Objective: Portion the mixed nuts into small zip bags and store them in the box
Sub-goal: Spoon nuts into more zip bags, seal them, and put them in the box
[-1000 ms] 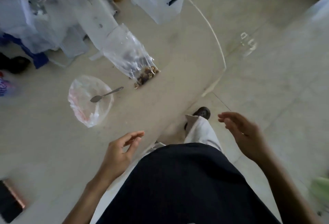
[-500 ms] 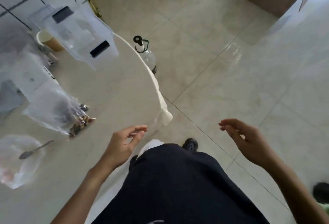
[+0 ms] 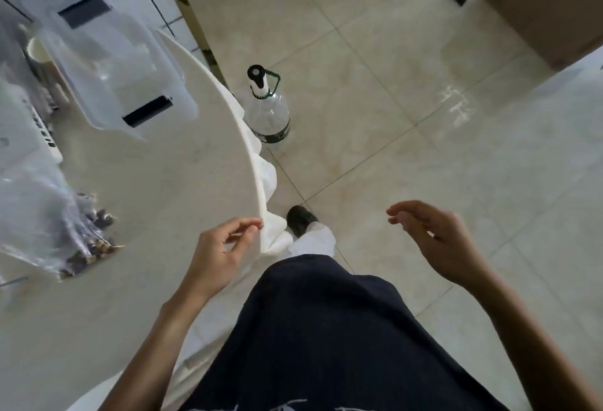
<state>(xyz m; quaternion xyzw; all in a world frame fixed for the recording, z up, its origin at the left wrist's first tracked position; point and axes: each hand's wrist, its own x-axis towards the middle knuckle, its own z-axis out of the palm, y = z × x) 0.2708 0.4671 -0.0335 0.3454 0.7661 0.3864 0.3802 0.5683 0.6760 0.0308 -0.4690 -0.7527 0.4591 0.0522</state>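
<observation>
A clear plastic bag of mixed nuts lies on the round white table at the left, the nuts gathered at its lower end. A clear plastic box with black clips stands at the table's back. My left hand hovers over the table's near right edge with fingers loosely curled and holds nothing. My right hand hangs in the air over the floor, right of the table, fingers relaxed and empty.
A large clear water bottle with a black cap stands on the tiled floor beside the table's edge. A cardboard box sits at the far right. A paper cup and loose plastic bags crowd the table's back left. My shoe is below the table edge.
My view has swung right, from the table to the floor. The bowl with the spoon has slid out of view at the left. Both hands have stayed empty and in much the same pose.
</observation>
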